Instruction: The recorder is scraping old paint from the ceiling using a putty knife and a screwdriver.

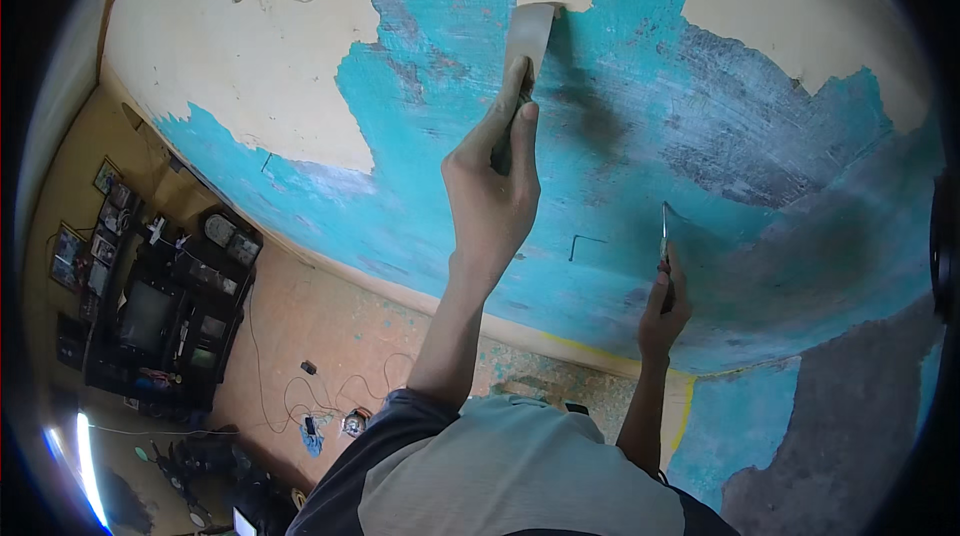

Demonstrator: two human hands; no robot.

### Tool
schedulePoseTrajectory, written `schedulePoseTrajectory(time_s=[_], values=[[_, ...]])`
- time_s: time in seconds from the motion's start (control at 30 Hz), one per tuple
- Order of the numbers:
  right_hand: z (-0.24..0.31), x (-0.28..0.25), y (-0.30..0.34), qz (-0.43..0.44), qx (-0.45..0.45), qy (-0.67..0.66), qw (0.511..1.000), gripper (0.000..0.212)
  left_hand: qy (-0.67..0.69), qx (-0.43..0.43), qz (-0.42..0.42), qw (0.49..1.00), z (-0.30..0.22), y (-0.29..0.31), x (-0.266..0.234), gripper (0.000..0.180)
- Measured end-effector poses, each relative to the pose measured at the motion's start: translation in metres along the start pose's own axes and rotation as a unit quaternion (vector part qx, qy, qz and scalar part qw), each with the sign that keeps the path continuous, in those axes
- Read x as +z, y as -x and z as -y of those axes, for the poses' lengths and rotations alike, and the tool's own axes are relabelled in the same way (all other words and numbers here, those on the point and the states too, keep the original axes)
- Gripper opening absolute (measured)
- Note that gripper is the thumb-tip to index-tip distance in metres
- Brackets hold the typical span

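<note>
My left hand [490,186] is raised to the wall and wrapped round the handle of a paint scraper [531,31]. Its broad metal blade meets the wall at the border between cream paint [290,86] and a bare turquoise layer [440,126]. Lower and to the right, my right hand [662,311] grips a second scraper [665,226] by its handle. That blade shows nearly edge-on, its tip at the turquoise surface; whether it touches cannot be made out. Grey-purple worn patches [740,126] spread to the right of the left hand's blade.
Paint flakes lie on the reddish floor [330,336] along the wall's foot. Cables [300,401] run across it near a small blue item [312,436]. A dark cabinet with a television [147,316] stands at the left. Below it a bright tube light [90,466] shines.
</note>
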State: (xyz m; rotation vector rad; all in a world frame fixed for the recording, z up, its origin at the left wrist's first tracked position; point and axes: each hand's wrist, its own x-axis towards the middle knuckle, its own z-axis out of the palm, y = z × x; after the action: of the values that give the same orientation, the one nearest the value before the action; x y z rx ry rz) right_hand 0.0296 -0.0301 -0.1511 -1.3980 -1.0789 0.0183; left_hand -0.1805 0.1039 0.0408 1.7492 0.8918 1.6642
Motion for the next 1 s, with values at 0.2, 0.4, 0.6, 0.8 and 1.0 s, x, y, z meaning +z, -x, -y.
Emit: schedulePoseTrajectory(time_s=[0.2, 0.4, 0.6, 0.8, 1.0], values=[[-0.004, 0.008, -0.003, -0.031, -0.053, 0.001, 0.998, 0.038, -0.003, 0.098, 0.001, 0.995, 0.018, 0.016, 0.002, 0.038], [0.002, 0.006, 0.001, -0.020, -0.005, -0.011, 1.000, 0.038, -0.007, 0.082, -0.022, 0.996, 0.010, 0.008, 0.003, 0.039], [-0.004, 0.010, -0.003, -0.040, -0.047, -0.004, 0.998, 0.038, -0.043, 0.088, -0.002, 0.995, 0.011, 0.005, 0.000, 0.038], [-0.005, 0.010, -0.001, -0.036, -0.045, -0.010, 0.998, 0.037, -0.076, 0.037, 0.005, 0.996, 0.010, 0.020, 0.001, 0.040], [0.002, 0.004, 0.001, -0.010, -0.001, -0.008, 1.000, 0.037, -0.060, 0.084, 0.002, 0.995, 0.005, 0.010, -0.003, 0.039]])
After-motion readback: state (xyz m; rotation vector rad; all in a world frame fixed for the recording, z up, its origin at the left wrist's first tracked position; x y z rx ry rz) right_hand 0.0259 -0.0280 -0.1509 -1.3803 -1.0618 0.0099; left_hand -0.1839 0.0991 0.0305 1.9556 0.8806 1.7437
